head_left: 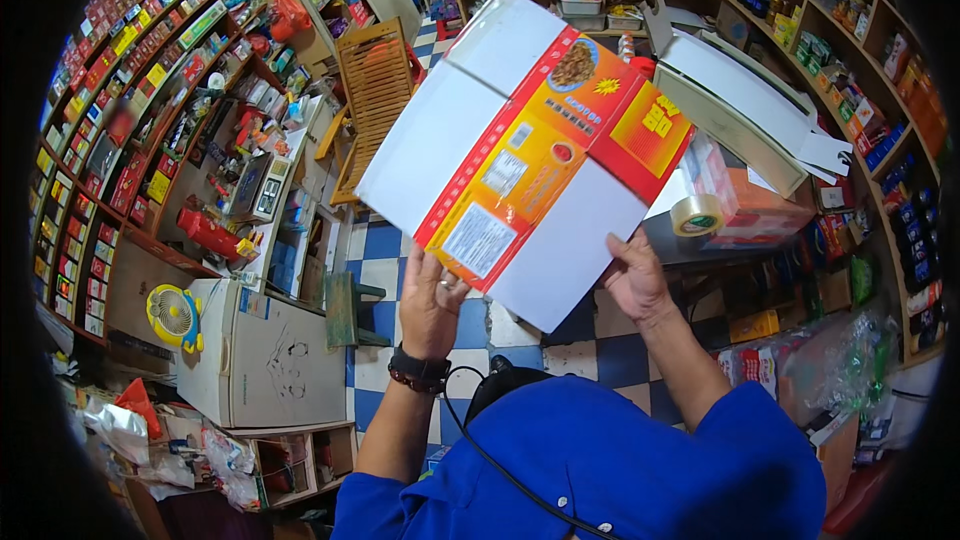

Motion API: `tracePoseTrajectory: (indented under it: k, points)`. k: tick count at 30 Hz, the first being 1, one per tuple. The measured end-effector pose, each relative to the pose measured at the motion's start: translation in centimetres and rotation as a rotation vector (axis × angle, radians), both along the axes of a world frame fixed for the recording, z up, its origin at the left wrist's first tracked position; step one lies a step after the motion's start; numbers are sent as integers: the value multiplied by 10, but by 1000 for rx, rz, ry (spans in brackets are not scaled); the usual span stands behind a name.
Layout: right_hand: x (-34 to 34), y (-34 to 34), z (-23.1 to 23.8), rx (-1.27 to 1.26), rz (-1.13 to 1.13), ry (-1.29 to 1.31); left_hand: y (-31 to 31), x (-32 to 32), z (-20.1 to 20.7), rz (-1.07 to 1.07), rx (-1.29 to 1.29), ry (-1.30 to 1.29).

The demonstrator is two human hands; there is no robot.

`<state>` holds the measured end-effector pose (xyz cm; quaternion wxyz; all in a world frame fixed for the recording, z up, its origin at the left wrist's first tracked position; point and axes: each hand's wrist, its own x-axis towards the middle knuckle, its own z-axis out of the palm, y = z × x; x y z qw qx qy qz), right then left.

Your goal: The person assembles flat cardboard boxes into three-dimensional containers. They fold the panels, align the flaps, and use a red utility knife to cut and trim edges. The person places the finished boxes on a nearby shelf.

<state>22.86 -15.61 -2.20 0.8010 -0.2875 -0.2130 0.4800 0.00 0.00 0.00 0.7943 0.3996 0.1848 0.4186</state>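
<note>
A large cardboard carton point(548, 165), with white flaps and red, orange and yellow printed panels, is held up in front of me at a slant. My left hand point(430, 310) grips its lower left edge beside a printed label panel. At the lower right white flap, my right hand point(640, 282) has its thumb on the near face, its other fingers partly hidden behind the board. A dark watch or band point(418, 370) is on my left wrist. Just right of the carton lies a roll of tape point(695, 205).
Behind the tape stand an orange and white box point(755, 202) and an open pale carton point(735, 90). A wooden chair point(375, 90) and small green stool point(345, 308) are to the left, near a white cabinet point(285, 360) and yellow-blue fan point(175, 317). Stocked shelves point(800, 25) curve around.
</note>
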Motion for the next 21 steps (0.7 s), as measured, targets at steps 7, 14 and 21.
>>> tracePoseTrajectory:
  k: [7, 14, 21]
  points:
    - [9, 37, -28, -114, -112, 18, 68, 4, -34, -53, -44, 14]
    - [15, 36, -121, -590, -174, -446, 164, 16, -106, 72, -110, 250]
    - [43, -40, -188, -907, -504, -307, 244, 61, -222, -58, -205, 507]
